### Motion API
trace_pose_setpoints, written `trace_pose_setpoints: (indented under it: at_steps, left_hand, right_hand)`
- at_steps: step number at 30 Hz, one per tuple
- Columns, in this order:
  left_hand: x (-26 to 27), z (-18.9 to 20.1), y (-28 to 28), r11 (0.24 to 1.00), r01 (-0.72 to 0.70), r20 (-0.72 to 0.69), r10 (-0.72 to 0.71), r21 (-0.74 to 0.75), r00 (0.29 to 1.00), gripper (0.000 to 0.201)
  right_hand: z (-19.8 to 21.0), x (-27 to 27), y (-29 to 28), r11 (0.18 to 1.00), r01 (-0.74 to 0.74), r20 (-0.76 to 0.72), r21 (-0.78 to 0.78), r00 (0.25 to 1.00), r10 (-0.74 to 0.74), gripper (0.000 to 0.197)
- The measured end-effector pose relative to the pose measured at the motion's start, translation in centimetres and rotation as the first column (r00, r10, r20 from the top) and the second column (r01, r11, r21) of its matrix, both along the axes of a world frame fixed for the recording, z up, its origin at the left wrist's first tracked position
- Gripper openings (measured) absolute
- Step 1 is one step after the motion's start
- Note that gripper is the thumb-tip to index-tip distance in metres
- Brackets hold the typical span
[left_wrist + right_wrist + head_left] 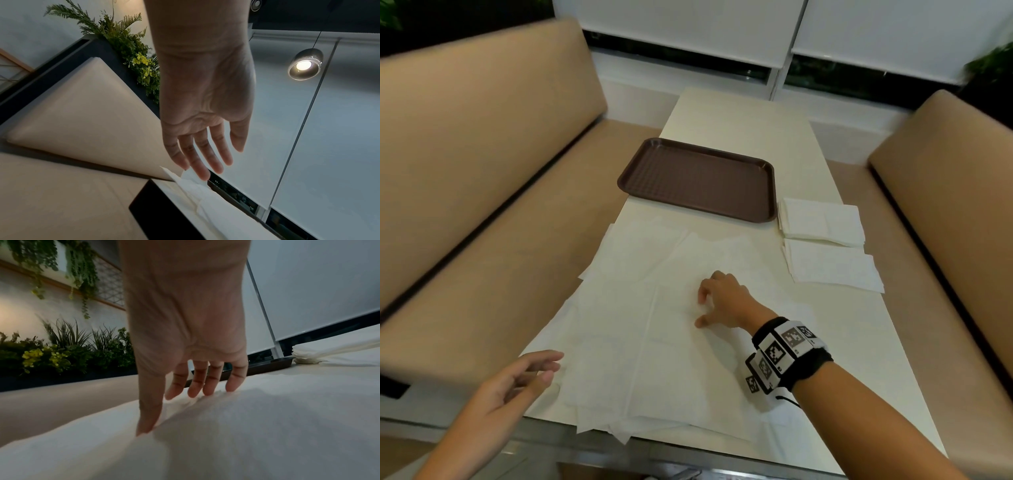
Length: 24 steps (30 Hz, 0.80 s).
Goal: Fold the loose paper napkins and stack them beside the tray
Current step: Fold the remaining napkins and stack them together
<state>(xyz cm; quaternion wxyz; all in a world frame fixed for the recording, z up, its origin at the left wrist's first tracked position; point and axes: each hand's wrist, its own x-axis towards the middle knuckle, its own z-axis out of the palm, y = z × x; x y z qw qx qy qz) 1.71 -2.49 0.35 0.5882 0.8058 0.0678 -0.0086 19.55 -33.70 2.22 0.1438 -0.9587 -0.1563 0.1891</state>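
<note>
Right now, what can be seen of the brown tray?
The brown tray is a shallow rectangle with rounded corners, a raised rim and a gridded floor, plastic by the look of it. It lies flat on the pale table, nothing in it, beyond the loose napkins. The folded napkin stacks sit by its near right corner. Neither hand touches it.

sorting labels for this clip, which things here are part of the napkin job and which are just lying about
Part of the job:
loose napkins, spread flat under the right hand
folded napkins, two piles right of the tray
tray
left hand, at the napkins' near left edge

Just there:
table
benches
plants
lamp
</note>
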Motion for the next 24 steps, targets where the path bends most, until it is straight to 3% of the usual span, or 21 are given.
trace_pose_setpoints:
  at_steps: [2, 4, 6, 12, 14, 16, 17, 20, 22, 24]
  left_hand:
    - [-0.2, 0.0, 0.0, 1.000, -0.003, 0.000, 0.003, -0.012, 1.000, 0.035]
    - [-0.4, -0.2, 0.0, 1.000, -0.012, 0.012, 0.012, -0.007, 1.000, 0.040]
    - [-0.6, -0.1, -0.2, 1.000, -0.020, 0.010, 0.020, -0.010, 1.000, 0.038]
    - [-1.0, 0.4, -0.3, 1.000, -0.020, -0.003, 0.019, -0.017, 1.000, 0.039]
    - [-1.2, 0.6, -0.4, 0.999, -0.028, -0.001, 0.028, -0.033, 1.000, 0.026]
    - [-1.3, 0.8, -0.4, 0.998, -0.041, -0.017, 0.041, -0.037, 0.999, 0.009]
    - [-1.3, 0.9, -0.3, 0.999, -0.042, -0.007, 0.042, -0.029, 0.999, 0.014]
    - [-0.5, 2.4, -1.0, 0.996, -0.090, 0.016, 0.091, -0.022, 0.996, 0.019]
    - [1.0, 3.9, -2.0, 0.994, -0.107, 0.066, 0.109, -0.030, 0.992, 0.034]
    - [3.2, 5.8, -3.8, 0.992, -0.097, 0.128, 0.108, -0.083, 0.986, 0.046]
  right_hand:
    - [0.1, 0.1, 0.4, 0.992, 0.049, -0.053, 0.113, 0.998, -0.043, 0.041]
    - [0.1, 0.1, 1.0, 0.983, 0.085, -0.115, 0.163, 0.991, -0.067, 0.054]
    - [-0.2, 0.3, 1.4, 0.993, 0.058, -0.126, 0.098, 0.991, -0.045, 0.063]
    - [0.0, 1.1, 2.7, 0.996, -0.045, -0.071, -0.082, 0.997, 0.040, 0.061]
    - [0.9, 0.9, 3.0, 0.996, -0.064, -0.036, -0.068, 0.997, 0.061, 0.054]
    - [2.9, 0.6, 2.9, 0.994, -0.079, 0.023, 0.072, 0.997, 0.078, 0.036]
    - [4.2, 0.4, 2.6, 0.982, -0.095, 0.054, 0.166, 0.995, 0.087, 0.029]
    - [9.1, -0.2, 1.7, 0.867, -0.136, 0.076, 0.480, 0.991, 0.113, 0.011]
    - [12.3, -0.8, 1.1, 0.715, -0.095, 0.003, 0.693, 0.992, 0.129, 0.009]
    - [15.4, -1.5, 0.4, 0.551, -0.026, -0.048, 0.834, 0.992, 0.119, 0.020]
